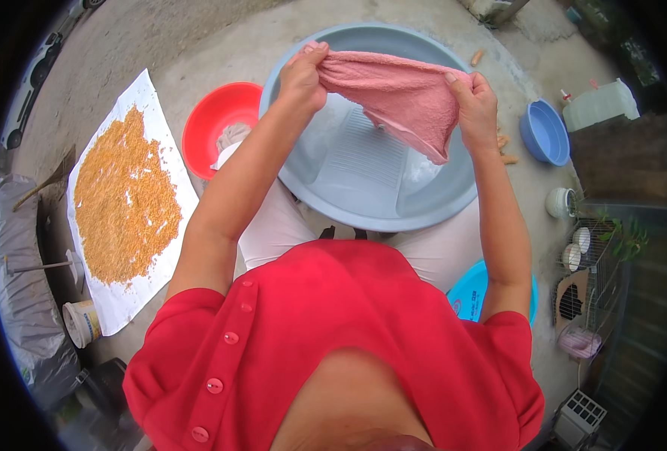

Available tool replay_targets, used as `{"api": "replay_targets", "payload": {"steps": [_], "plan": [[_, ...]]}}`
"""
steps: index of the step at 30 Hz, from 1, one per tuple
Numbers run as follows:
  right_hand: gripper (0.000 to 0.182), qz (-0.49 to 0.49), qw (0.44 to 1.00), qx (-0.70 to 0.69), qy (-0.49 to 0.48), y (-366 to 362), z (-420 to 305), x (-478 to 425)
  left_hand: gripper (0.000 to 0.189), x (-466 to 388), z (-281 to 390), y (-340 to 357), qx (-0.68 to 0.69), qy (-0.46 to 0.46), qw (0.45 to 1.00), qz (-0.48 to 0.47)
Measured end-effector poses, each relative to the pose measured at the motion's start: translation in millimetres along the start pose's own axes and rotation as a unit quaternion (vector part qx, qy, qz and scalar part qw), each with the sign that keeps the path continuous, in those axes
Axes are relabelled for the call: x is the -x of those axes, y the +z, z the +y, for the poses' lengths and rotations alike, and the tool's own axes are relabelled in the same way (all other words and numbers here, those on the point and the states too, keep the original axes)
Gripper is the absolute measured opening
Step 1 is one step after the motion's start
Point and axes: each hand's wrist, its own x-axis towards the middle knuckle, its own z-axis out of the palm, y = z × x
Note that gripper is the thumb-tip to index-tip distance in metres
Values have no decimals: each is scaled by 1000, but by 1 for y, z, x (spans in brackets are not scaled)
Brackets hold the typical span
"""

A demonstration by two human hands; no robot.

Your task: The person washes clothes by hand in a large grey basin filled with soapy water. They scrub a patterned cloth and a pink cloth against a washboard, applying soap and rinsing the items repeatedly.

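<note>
A pink terry cloth, perhaps a towel, is stretched between my two hands over a big grey-blue plastic washtub. My left hand grips its left end above the tub's left rim. At the other end, my right hand pinches the cloth near the right rim, thumb on top. The cloth's lower part hangs in a fold pointing down toward the tub. Beneath it, a ribbed washboard slopes inside the tub. How much water lies there I cannot tell.
Left of the tub, a red basin holds pale fabric. Corn kernels cover a white sheet farther left. A blue basin and a wire cage stand at right; a turquoise basin sits by my right elbow.
</note>
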Motion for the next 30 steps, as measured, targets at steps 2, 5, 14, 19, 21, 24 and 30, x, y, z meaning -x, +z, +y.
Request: {"api": "replay_targets", "payload": {"steps": [2,5,14,19,21,24,30], "plan": [[35,34,997,75,-9,-17,-6,-15,18,17,5,32,-30,37,999,-1],[41,55,952,301,-2,-22,-4,-30,25,-11,-8,21,-133,164,978,-2],[63,-184,865,452,114,5,127,-25,41,-57,-97,-62,-635,172,753,39],[74,-350,786,496,115,12,195,-20,48,-70,-115,-72,-796,155,562,-161],[66,-388,793,449,137,2,204,-38,47,-78,-121,-74,-825,88,535,-162],[52,-368,787,474,144,5,204,-44,44,-95,-129,-88,-850,6,504,-156],[27,-211,792,571,53,9,185,-18,33,-82,-111,-73,-870,18,472,-144]]}}
